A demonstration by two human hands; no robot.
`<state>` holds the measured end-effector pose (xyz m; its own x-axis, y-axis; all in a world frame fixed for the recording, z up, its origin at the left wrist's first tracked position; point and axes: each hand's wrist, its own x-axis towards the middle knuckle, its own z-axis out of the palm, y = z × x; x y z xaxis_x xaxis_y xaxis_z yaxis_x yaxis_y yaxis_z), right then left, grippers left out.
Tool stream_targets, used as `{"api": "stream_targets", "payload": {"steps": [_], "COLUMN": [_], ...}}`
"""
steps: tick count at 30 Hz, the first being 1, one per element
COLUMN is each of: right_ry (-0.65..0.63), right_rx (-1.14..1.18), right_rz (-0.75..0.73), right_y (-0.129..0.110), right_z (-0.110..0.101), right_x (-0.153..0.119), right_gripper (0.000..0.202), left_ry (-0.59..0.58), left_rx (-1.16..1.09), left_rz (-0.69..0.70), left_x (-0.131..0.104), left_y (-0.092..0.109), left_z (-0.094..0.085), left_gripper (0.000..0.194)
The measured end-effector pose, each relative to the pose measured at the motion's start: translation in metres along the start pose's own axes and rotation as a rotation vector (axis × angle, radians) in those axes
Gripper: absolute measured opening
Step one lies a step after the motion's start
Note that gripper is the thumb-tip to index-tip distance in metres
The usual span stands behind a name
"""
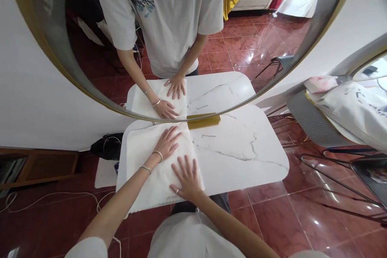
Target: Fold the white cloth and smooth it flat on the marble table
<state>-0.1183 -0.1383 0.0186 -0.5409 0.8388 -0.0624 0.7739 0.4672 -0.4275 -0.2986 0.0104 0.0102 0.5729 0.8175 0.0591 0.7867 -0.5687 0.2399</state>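
Note:
A white cloth (145,141) with a scalloped edge lies spread flat over the left part of a white marble-patterned table (236,153). My left hand (167,143), with two bracelets on its wrist, rests palm down near the cloth's far right corner, fingers stretched out. Nearer to me, my right hand (188,179) presses flat by the cloth's right edge, fingers spread and a ring on the thumb. Neither hand grips anything. A gold-coloured strip (204,121) sits just beyond the cloth, at the bottom of the mirror.
A large round gold-rimmed mirror (157,119) stands against the wall at the table's back, reflecting my torso and hands. At right are a ribbed grey table (317,123) bearing a white bag (359,107), and a dark chair (367,173). A black bag (107,147) and white cable (57,193) are left.

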Motion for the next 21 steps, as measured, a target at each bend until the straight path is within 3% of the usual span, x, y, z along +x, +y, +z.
{"api": "stream_targets", "payload": {"steps": [2,5,10,13,16,21], "right_ry": [0.028,0.075,0.087,0.098,0.150,0.300], "right_rx": [-0.024,-0.092,-0.203,-0.226,-0.205,-0.155], "right_rz": [-0.002,0.025,0.049,0.032,0.048,0.068], "right_y": [0.006,0.027,0.077,0.101,0.115,0.117], "right_z": [0.003,0.003,-0.021,-0.032,-0.034,-0.030], "right_x": [-0.008,-0.031,-0.076,-0.086,-0.065,0.025], "right_gripper": [0.077,0.079,0.079,0.074,0.068,0.062], "left_ry": [-0.001,0.013,0.069,0.101,0.141,0.209], "left_rx": [0.001,-0.018,-0.097,-0.135,-0.163,-0.226], "left_rz": [0.008,0.044,0.108,0.115,0.084,0.056], "left_x": [0.004,0.021,0.065,0.079,0.076,0.051], "left_y": [0.009,0.039,0.099,0.115,0.108,0.069], "left_z": [0.003,0.014,0.037,0.044,0.045,0.035], "left_gripper": [0.052,0.053,0.053,0.051,0.048,0.038]}}
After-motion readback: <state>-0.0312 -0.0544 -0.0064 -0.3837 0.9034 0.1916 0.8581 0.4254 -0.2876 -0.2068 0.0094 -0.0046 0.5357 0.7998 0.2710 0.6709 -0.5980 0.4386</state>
